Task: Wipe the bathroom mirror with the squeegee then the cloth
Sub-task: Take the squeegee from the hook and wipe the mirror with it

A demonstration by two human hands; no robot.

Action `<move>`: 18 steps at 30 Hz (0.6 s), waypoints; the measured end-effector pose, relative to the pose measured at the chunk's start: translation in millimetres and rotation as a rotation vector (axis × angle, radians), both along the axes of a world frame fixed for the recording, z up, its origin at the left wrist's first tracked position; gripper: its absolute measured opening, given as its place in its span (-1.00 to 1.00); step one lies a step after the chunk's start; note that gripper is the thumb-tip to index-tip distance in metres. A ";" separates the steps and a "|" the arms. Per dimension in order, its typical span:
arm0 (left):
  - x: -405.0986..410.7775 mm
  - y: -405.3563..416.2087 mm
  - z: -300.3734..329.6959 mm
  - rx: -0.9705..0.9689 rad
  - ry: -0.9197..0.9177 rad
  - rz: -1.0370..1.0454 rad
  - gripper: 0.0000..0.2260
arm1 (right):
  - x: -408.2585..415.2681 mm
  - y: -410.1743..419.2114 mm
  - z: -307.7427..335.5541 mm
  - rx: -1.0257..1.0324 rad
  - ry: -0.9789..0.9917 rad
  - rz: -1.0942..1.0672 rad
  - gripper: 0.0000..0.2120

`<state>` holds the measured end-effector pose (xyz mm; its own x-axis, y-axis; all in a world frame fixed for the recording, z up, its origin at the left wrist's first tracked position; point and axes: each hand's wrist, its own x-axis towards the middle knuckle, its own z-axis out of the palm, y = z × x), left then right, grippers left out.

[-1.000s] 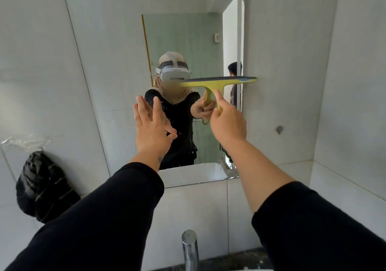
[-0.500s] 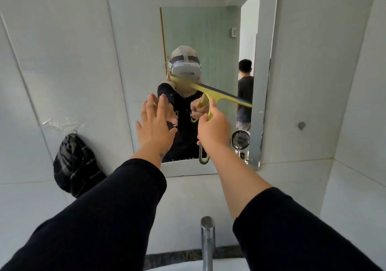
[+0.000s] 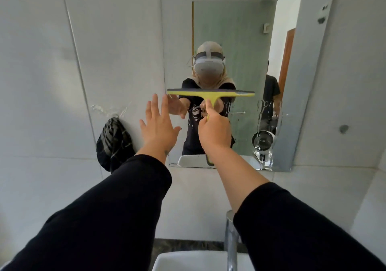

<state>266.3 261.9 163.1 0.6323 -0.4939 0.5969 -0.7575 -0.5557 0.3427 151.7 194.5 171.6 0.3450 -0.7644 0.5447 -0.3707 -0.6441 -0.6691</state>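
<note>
Squeegee [image 3: 211, 93] yellow, blade level on mirror [image 3: 240, 41]; right hand [image 3: 215, 133] grip clasping handle.

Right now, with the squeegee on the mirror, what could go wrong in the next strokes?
The left hand is spread open at the mirror beside the blade; it may leave smears on the glass. The right hand holds the squeegee at mid-height, and streaks remain on the right side, so that area may be missed. Water may also run down toward the faucet.
</note>
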 end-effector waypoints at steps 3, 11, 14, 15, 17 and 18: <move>-2.2 -2.3 -3.1 -0.005 0.008 -0.007 -0.16 | -3.9 4.4 -4.7 -0.129 0.197 -0.002 -0.47; -22.4 -17.2 -13.1 0.046 0.041 -0.033 -0.18 | -34.2 -23.4 -5.7 -0.411 0.481 -0.035 -0.38; -34.7 -26.3 -18.7 0.065 0.053 -0.055 -0.18 | -52.1 -34.2 -4.8 -0.442 0.540 -0.060 -0.36; -39.0 -30.4 -19.3 0.067 0.055 -0.064 -0.18 | -57.7 -38.0 -4.6 -0.449 0.553 -0.073 -0.35; -48.1 -39.1 -19.5 0.067 0.046 -0.087 -0.18 | -68.5 -46.4 -5.5 -0.457 0.558 -0.098 -0.33; -52.9 -43.7 -19.6 0.065 0.037 -0.102 -0.19 | -73.5 -51.1 -6.9 -0.458 0.547 -0.110 -0.33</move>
